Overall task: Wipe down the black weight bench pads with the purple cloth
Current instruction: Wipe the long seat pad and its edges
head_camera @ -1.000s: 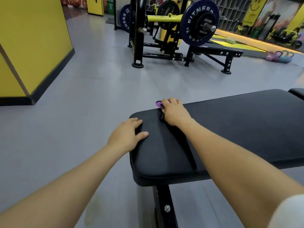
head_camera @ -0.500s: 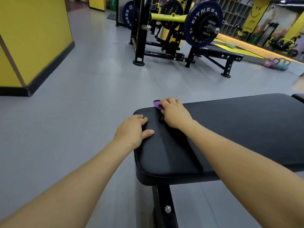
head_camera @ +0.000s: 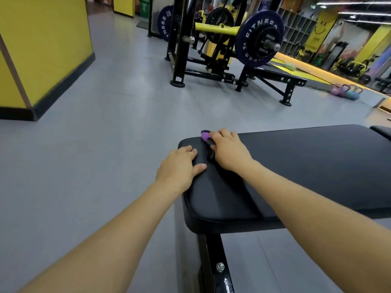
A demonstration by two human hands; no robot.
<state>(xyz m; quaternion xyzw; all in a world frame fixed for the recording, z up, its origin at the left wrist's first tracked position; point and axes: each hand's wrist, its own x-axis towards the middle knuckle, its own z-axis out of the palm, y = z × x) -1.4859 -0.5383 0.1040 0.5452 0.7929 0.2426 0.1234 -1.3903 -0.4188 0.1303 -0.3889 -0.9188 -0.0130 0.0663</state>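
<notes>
The black weight bench pad (head_camera: 306, 166) stretches from the middle of the view to the right edge. My right hand (head_camera: 229, 152) presses the purple cloth (head_camera: 204, 135) onto the pad near its far left corner; only a small purple tip shows past my fingers. My left hand (head_camera: 179, 168) rests flat on the pad's left end, fingers apart, holding nothing. A second black pad (head_camera: 383, 131) begins at the far right.
The bench's black steel leg (head_camera: 215, 263) stands below the pad. A barbell rack with blue weight plates (head_camera: 259, 38) and a flat bench is ahead on the grey floor. A yellow pillar (head_camera: 42, 49) is at left, kettlebells (head_camera: 347, 92) at far right.
Both hands keep their places on the pad's left end; the right hand with the cloth has barely shifted. My view has tilted slightly, so the bench sits lower and further right in frame.
</notes>
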